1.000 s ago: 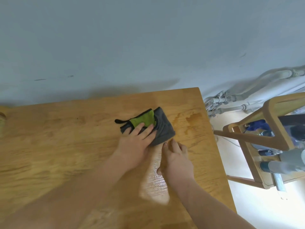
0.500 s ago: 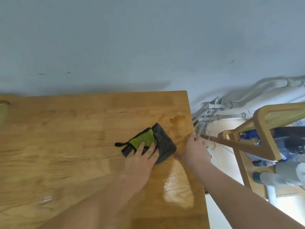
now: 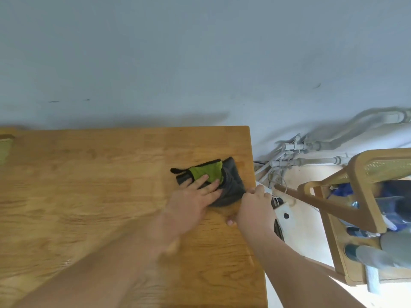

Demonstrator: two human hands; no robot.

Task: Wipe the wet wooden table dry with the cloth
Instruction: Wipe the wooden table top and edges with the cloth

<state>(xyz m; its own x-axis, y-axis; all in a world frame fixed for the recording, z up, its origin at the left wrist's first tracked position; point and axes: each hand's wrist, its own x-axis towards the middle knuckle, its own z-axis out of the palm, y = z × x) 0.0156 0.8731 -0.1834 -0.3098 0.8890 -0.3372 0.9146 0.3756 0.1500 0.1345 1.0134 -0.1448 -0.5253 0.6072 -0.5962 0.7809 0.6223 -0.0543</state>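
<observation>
A folded grey cloth with a green patch (image 3: 231, 183) lies on the wooden table (image 3: 89, 185) close to its right edge. My left hand (image 3: 193, 201) presses flat on the cloth, fingers spread over its near left part. My right hand (image 3: 253, 210) rests at the table's right edge just right of the cloth, fingers curled over the edge, thumb on the top. Whether it touches the cloth cannot be told.
A blue-grey wall runs behind the table. Right of the table stand a wooden chair (image 3: 360, 196) with bottles and cloth items, grey pipes (image 3: 311, 152) along the wall, and a white device (image 3: 287, 214) on the floor. A green object (image 3: 4, 150) sits at the far left edge.
My left hand slid the cloth to the right, over the wet patch near the table's edge. My right hand left the tabletop and went to the right edge.
</observation>
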